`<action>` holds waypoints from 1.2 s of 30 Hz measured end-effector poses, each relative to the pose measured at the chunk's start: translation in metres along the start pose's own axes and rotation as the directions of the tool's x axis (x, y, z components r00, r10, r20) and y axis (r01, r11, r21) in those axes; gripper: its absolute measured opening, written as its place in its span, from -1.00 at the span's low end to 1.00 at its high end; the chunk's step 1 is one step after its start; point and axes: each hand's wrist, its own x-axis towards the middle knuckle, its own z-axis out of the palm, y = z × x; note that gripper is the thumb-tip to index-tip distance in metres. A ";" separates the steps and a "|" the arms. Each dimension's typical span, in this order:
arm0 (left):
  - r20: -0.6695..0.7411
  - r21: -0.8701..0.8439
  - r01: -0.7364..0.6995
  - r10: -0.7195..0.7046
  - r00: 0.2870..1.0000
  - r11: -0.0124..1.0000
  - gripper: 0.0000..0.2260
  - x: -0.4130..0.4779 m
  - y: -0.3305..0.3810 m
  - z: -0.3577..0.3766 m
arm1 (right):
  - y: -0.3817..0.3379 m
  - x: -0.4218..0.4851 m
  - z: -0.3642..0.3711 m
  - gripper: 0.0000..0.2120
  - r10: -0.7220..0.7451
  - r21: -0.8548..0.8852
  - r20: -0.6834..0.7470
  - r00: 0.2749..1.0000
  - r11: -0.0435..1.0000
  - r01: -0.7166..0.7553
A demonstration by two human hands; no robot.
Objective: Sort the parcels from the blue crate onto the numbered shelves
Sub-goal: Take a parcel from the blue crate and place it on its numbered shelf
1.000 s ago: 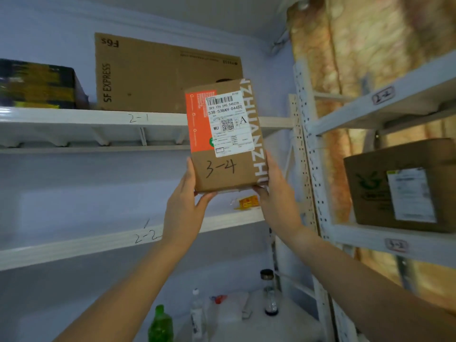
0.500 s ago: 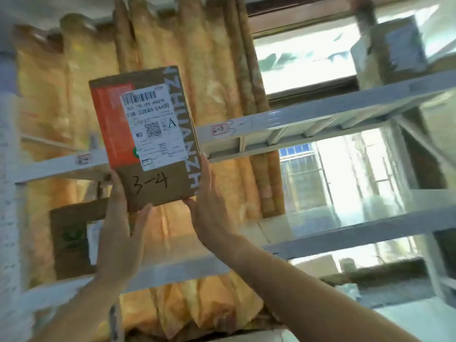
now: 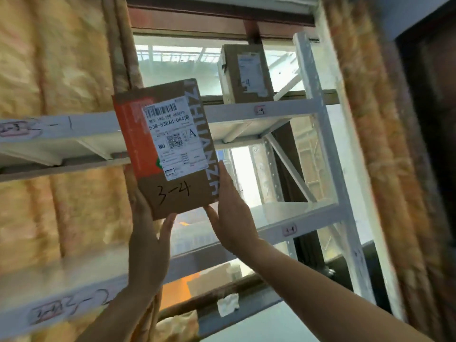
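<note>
A brown cardboard parcel (image 3: 170, 149) with an orange panel, a white shipping label and "3-4" handwritten on it is held up in front of white metal shelves. My left hand (image 3: 150, 233) grips its lower left corner, thumb on the front. My right hand (image 3: 230, 213) holds its lower right edge with fingers along the side. The parcel overlaps the front rail of the upper shelf (image 3: 283, 111), which carries a small tag at the right. The blue crate is out of view.
Another brown parcel (image 3: 246, 72) stands on the upper shelf at the right. A lower shelf (image 3: 303, 228) bears a tag. A white upright post (image 3: 328, 154) bounds the rack. Orange curtains hang left and right; a bright window lies behind.
The view has swung right from the 2-1 and 2-2 shelves to the rack by the window. Both hands kept hold of the parcel, now in front of the upper shelf rail.
</note>
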 end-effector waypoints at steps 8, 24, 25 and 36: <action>0.163 0.059 -0.114 0.103 0.981 0.992 -0.42 -0.022 0.002 0.121 | 0.132 -0.029 -0.046 -0.08 0.002 -0.225 0.266 0.964 0.973 0.060; 0.442 0.370 -0.073 -0.107 0.891 0.926 -0.30 -0.012 -0.016 0.270 | 0.270 -0.046 -0.063 -0.30 0.284 -0.277 0.386 0.877 0.943 -0.184; 0.461 0.398 -0.085 -0.119 0.880 0.913 -0.31 -0.013 -0.018 0.272 | 0.273 -0.048 -0.059 -0.30 0.288 -0.306 0.380 0.879 0.936 -0.174; 0.583 0.495 -0.049 -0.289 0.759 0.868 -0.46 -0.002 -0.020 0.280 | 0.271 -0.047 -0.043 -0.39 0.492 -0.536 0.361 0.792 0.805 -0.255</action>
